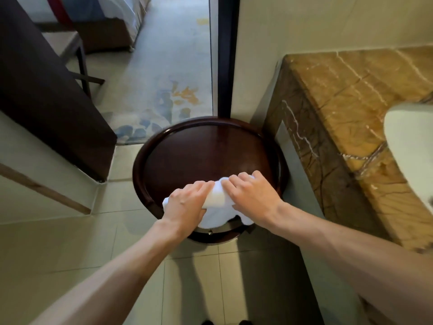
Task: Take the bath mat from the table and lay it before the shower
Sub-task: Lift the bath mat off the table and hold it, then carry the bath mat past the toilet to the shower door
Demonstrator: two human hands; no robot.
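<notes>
Bath mat (216, 200) gripped by left hand (187, 202) and right hand (251, 195), fingers curled.

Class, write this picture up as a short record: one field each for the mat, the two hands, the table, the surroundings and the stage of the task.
Bath mat: white, bunched, at the table's near edge, part hanging over the rim
Left hand: grips the mat's left end
Right hand: grips the mat's right end
Table: round, dark wood, raised rim
Surroundings: marble counter with white basin on the right; patterned carpet beyond the doorway
Stage: mat gripped, not yet carried off
</notes>
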